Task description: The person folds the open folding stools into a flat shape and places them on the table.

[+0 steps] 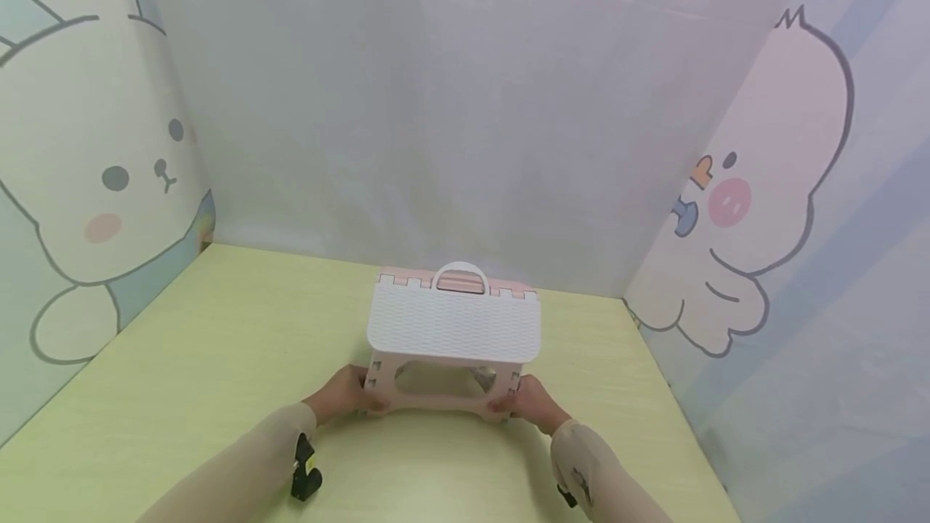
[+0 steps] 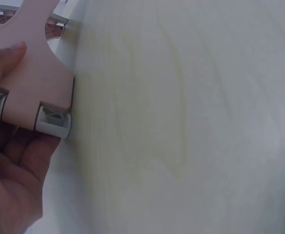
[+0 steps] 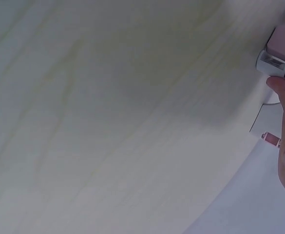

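A folding step stool [image 1: 454,321] with a white textured top and pale pink legs stands unfolded in the head view, its top tilted toward the camera. A white carry handle [image 1: 462,267] arches up at its far side. My left hand [image 1: 345,395] grips the left end of the stool's near leg panel, thumb on the pink face; the left wrist view shows the fingers behind a white hinge piece [image 2: 53,121]. On the other side, my right hand [image 1: 536,404] holds the right end of that panel, thumb beside another hinge piece [image 3: 273,63].
The stool is over a pale yellow tabletop [image 1: 240,329]. Behind it hangs a plain light backdrop [image 1: 450,119]. Side curtains show a rabbit [image 1: 102,144] at left and a chick [image 1: 777,144] at right. Black wrist mounts sit near both sleeves.
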Motion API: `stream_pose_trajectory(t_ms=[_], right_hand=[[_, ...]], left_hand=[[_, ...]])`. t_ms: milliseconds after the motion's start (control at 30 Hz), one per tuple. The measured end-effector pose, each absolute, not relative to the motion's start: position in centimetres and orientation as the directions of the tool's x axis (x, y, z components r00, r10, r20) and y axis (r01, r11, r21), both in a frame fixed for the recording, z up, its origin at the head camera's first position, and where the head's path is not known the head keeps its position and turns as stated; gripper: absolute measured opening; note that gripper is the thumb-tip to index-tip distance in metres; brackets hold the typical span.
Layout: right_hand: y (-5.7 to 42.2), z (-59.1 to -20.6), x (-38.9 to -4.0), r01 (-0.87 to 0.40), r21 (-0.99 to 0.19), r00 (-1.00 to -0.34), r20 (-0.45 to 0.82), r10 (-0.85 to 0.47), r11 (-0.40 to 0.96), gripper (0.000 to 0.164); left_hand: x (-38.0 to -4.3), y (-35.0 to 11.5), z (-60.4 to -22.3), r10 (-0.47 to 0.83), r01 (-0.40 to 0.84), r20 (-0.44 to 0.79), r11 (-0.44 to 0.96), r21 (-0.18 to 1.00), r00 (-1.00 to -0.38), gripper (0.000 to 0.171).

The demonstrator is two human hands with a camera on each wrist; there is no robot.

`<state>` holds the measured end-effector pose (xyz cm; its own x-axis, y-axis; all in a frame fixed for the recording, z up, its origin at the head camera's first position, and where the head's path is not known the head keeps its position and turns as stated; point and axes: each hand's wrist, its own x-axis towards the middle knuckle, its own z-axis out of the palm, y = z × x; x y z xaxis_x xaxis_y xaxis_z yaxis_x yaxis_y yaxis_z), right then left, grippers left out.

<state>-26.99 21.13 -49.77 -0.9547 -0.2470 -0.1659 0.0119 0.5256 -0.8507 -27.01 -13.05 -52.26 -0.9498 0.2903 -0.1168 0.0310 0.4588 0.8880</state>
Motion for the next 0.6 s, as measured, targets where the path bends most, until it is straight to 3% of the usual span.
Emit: stream_pose_trajectory(t_ms=[600], right_hand=[[21.12,-49.97,-27.33,0.011,-0.859,-0.951,-0.167,-0.26,0.512,0.048]], left_hand=[[-27.3,-13.08,-52.47,0.307,0.057,-0.096,0.456,0.888,-0.947,0.038]])
